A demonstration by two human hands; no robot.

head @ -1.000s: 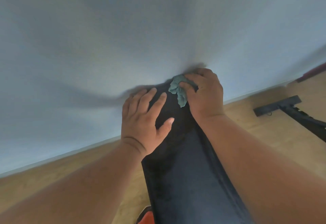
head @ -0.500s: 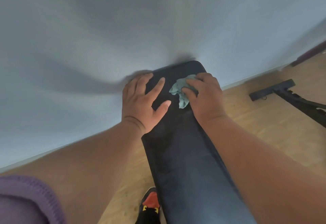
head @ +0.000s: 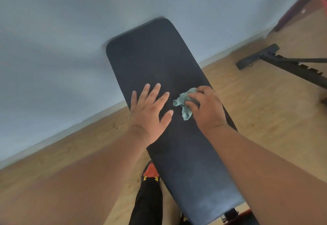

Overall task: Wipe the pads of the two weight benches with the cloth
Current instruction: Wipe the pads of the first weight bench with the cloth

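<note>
left hand (head: 148, 113) lying flat on black bench pad (head: 159, 61), fingers straight, spread apart. right hand (head: 206, 108) squeezing green cloth (head: 184, 104), bunched, pressing on pad middle. risk: small wad missing pad edges, maybe slipping on smooth pad. pad long, rounded corners. wood floor (head: 265, 118) shining.

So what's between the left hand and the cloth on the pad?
Head view: only bare black pad separates the flat left hand from the cloth gripped by the right hand.
</note>
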